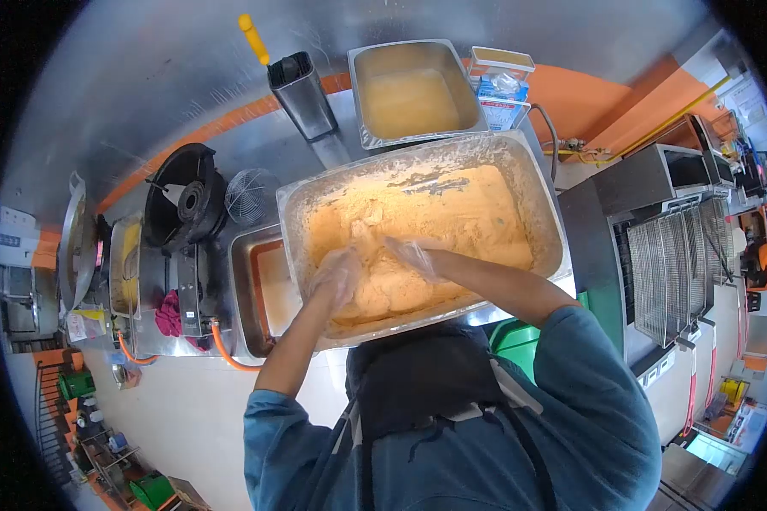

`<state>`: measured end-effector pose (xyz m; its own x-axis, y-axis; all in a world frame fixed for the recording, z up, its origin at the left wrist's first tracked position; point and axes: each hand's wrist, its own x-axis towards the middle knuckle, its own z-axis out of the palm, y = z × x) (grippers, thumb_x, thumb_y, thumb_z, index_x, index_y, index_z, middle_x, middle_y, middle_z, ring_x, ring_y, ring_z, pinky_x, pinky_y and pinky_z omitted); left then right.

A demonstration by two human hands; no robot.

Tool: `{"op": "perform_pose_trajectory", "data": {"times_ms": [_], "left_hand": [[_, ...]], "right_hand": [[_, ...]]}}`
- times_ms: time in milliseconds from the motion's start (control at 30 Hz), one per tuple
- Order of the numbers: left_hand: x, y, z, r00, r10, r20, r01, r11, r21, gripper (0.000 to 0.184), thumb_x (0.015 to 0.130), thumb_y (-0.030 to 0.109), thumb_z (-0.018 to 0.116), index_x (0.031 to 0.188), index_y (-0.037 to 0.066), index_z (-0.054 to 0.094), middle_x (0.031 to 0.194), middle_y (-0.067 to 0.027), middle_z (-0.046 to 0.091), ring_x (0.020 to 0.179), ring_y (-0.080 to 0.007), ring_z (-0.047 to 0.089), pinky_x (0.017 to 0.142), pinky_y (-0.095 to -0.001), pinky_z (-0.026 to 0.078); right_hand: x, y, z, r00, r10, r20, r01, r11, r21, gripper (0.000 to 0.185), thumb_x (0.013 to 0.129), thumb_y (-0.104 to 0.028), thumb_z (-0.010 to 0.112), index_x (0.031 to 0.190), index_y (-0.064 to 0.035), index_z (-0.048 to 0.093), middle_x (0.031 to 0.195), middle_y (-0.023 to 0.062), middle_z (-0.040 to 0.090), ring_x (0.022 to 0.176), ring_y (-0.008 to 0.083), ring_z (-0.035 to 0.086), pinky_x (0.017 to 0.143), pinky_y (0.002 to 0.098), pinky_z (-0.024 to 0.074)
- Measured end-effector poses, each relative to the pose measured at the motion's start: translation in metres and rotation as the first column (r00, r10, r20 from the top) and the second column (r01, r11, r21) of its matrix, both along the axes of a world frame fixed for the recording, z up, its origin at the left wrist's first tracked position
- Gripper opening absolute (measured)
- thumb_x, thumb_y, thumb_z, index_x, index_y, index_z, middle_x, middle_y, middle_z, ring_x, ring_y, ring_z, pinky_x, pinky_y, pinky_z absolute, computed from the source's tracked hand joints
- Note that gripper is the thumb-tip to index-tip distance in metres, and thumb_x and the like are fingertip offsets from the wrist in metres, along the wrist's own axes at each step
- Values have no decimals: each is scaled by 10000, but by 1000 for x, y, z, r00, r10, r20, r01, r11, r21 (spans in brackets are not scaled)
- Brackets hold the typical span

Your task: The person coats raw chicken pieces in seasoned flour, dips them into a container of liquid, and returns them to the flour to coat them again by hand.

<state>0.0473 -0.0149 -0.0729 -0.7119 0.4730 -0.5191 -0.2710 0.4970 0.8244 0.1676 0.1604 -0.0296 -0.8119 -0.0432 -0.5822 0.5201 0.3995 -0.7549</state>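
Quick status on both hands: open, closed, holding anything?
Left hand: gloved, at the powder in the large pan; open or closed cannot be told.
Right hand: gloved, same pan; any grip cannot be told.

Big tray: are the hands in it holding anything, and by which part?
Cannot tell: the left hand and right hand are at the powder, but no grip shows clearly.

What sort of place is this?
Probably a commercial kitchen: a large metal pan holds yellowish powder, a black burner sits to the left, and wire baskets, like those for frying, are at the right.
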Motion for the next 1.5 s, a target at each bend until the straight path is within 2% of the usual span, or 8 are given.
{"op": "perform_pose_trajectory", "data": {"times_ms": [100, 233, 500, 667, 833, 1033, 1233, 1500], "left_hand": [[-12, -7, 10, 983, 106, 150, -139, 962, 233, 369, 847, 326, 422, 792, -6, 574, 699, -130, 569, 641, -213, 565, 538, -365, 431], [-4, 0, 115, 610, -782, -124, 420, 452, -787, 340, 882, 312, 375, 986, 39, 551, 1006, -74, 565, 860, -180, 532, 746, -313, 409], [5, -2, 6, 978, 101, 181, -141, 965, 221, 270, 840, 275, 438, 758, 36, 536, 713, -80, 561, 659, -173, 562, 512, -316, 413], [8, 5, 98, 834, -348, -429, 110, 866, -488, 438, 858, 366, 343, 875, 22, 613, 883, -126, 603, 894, -218, 527, 838, -285, 339], [-3, 19, 28, 952, 301, 59, -301, 954, -9, 351, 818, 302, 410, 826, -3, 585, 790, -174, 589, 739, -325, 568, 655, -376, 422], [-21, 22, 76, 467, -577, -670, 26, 767, -642, 342, 839, 306, 432, 750, 12, 585, 678, -98, 566, 645, -186, 512, 593, -329, 398], [-35, 69, 39, 963, 184, -195, -208, 972, -111, 262, 795, 228, 448, 842, 1, 568, 773, -191, 588, 765, -291, 580, 659, -358, 447], [-20, 48, 85, 851, -237, -469, -11, 885, -466, 436, 829, 397, 385, 844, 6, 577, 784, -137, 579, 747, -269, 554, 657, -365, 417]], "right_hand": [[-11, 14, 7, 953, 71, -295, -65, 997, 31, 525, 892, -398, 286, 1308, -78, 267, 1332, 147, 295, 1232, 226, 281, 1025, 301, 202], [-6, 54, 0, 915, 319, -249, -145, 833, 535, 455, 909, -286, 293, 1290, -37, 292, 1317, 140, 327, 1225, 221, 301, 1024, 302, 209], [-9, 14, -81, 876, -203, -438, 20, 922, -387, 499, 902, -324, 268, 1297, -20, 253, 1375, 112, 217, 1267, 201, 207, 1046, 303, 163], [-18, 30, 80, 982, -187, -2, 186, 976, 117, 455, 895, -216, 315, 1288, 6, 260, 1370, 123, 220, 1265, 209, 213, 1043, 301, 165], [-39, 23, -15, 879, -462, -116, 351, 792, -500, 519, 884, -321, 373, 1297, -27, 265, 1373, 90, 220, 1268, 201, 196, 1043, 320, 142], [-50, 42, -20, 818, -575, 0, 460, 655, -599, 518, 887, -320, 381, 1298, -25, 268, 1375, 75, 221, 1277, 175, 156, 1037, 299, 113], [-94, 50, -96, 829, -505, -239, 265, 732, -628, 523, 883, -345, 391, 1301, -50, 281, 1370, 58, 245, 1270, 165, 178, 1038, 301, 119], [-54, 62, -96, 871, -444, -211, 229, 747, -624, 491, 893, -311, 383, 1293, -40, 294, 1359, 103, 264, 1248, 211, 243, 1031, 301, 167]]}}
